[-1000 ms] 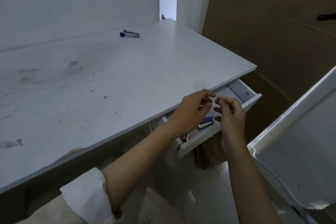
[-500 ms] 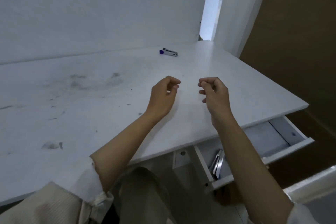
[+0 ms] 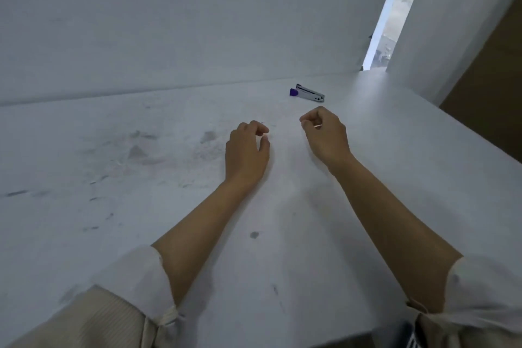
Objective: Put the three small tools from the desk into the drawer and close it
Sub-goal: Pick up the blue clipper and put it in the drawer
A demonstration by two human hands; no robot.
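Nail clipper is lying near the bench back edge, long axis running left-right, just beyond the right hand. Left hand is sitting farther off. Both hands' fingers are curling loosely, holding nothing.

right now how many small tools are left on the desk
1. The small tool with the purple end lies near the desk's far edge by the wall, just beyond the right hand. The drawer is out of view, so others cannot be counted.
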